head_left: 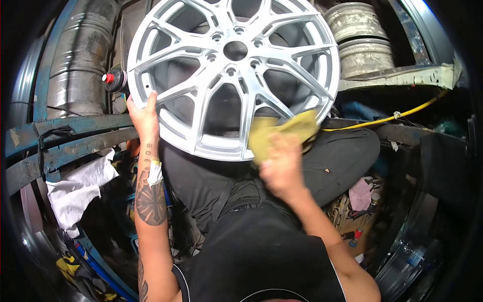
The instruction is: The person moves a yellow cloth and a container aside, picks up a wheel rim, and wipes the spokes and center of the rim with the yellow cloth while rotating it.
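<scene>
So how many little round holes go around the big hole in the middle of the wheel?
6, in a ring around the big hole: top hole, upper-right hole, lower-right hole, bottom hole, lower-left hole, upper-left hole. None looks hidden.

A single head-mounted camera supplies the view. The lens is positioned above the shirt (261, 256) and faces forward and steeply down, so that the shirt appears nearer the wearer than either hand. Working range is close: the left hand (145, 118) and right hand (284, 163) both lie within the frame. The wheel (241, 64), extending beyond both hands, is cut by the upper edge. Coverage is wide; well outboard of each hand, margins curve and darken, and outlines there are probably distorted.
</scene>
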`<act>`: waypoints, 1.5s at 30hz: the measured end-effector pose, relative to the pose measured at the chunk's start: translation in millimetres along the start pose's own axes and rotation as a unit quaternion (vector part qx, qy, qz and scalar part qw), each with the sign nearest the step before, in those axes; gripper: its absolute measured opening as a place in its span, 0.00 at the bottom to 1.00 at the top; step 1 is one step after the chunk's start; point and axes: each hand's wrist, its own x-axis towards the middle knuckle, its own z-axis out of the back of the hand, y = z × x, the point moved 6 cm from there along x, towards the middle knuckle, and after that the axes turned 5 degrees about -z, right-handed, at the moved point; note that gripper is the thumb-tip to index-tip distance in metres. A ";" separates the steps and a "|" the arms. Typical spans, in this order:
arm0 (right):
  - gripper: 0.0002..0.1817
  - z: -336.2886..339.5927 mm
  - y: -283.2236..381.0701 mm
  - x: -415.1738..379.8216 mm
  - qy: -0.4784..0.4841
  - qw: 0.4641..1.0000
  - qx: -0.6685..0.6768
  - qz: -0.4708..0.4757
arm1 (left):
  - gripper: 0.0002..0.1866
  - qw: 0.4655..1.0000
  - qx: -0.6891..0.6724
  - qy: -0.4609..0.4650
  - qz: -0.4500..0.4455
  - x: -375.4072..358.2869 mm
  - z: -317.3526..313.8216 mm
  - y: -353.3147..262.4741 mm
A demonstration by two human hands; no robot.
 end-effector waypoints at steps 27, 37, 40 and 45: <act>0.30 -9.3 -38.9 117.9 0.051 0.998 -0.032 -0.013 | 0.33 1.000 -0.004 0.000 0.017 -5.1 -1.4 -9.5; 0.29 -21.5 -82.5 151.0 0.007 0.997 -0.007 -0.075 | 0.33 1.000 -0.013 -0.006 0.019 -8.3 -2.4 -12.4; 0.29 -30.3 -1.3 142.2 0.173 0.982 -0.025 0.066 | 0.32 1.000 -0.010 -0.008 0.024 -7.0 -1.0 -14.8; 0.28 -32.6 -36.5 167.6 0.131 0.990 -0.039 0.030 | 0.32 1.000 -0.020 -0.005 0.021 -6.8 -2.2 -10.8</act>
